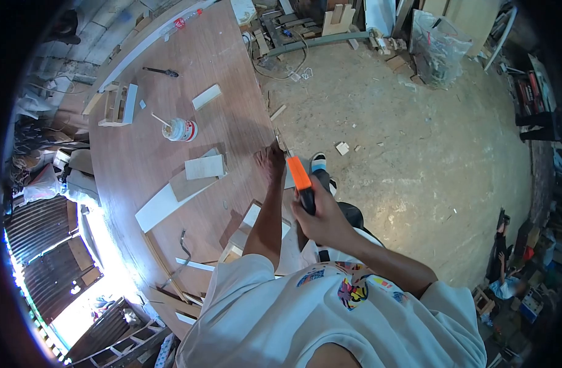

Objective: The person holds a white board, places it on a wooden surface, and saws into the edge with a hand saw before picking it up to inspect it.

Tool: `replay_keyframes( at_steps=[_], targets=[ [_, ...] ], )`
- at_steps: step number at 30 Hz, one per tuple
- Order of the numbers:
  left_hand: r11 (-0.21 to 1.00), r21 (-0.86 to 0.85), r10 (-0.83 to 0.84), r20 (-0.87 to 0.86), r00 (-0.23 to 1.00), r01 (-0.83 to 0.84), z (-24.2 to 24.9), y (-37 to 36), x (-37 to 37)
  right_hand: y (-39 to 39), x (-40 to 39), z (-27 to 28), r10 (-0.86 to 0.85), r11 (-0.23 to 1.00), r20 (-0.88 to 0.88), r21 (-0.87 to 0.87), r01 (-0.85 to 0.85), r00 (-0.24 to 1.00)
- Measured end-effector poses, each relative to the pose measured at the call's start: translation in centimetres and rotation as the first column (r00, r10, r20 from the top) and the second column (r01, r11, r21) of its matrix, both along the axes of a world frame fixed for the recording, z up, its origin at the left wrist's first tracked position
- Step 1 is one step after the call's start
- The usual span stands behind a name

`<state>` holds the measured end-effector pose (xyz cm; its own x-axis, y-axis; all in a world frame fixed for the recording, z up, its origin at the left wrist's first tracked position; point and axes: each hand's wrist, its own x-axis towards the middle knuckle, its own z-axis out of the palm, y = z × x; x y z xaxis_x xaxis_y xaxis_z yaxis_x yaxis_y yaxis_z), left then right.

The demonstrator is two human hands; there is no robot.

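Brightly orange and black, the tool, thin-bladed.

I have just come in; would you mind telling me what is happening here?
A person grips an orange-handled tool, seemingly a saw, in the right hand, its far end by the edge of the table. The left hand is at that edge, close to the tool; its grip is hard to make out. A jar and pale wooden pieces are on the table.
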<state>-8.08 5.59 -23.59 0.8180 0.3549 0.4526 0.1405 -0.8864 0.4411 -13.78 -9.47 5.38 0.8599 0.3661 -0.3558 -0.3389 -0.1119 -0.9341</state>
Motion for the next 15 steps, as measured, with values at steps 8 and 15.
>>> replay_keyframes(
  at_steps=[8, 15],
  targets=[
    [0.998, -0.006, -0.062, -0.056, 0.997, 0.061, 1.7, -0.2, -0.8, 3.0, 4.8, 0.8, -0.019, 0.991, -0.26, 0.125, 0.053, 0.965],
    [0.999, 0.036, -0.006, -0.142, 0.99, 0.011, 0.9, 0.1, -1.4, 2.8, 1.7, -1.8, -0.056, 0.998, -0.036, -0.006, 0.056, 0.998]
  ],
)
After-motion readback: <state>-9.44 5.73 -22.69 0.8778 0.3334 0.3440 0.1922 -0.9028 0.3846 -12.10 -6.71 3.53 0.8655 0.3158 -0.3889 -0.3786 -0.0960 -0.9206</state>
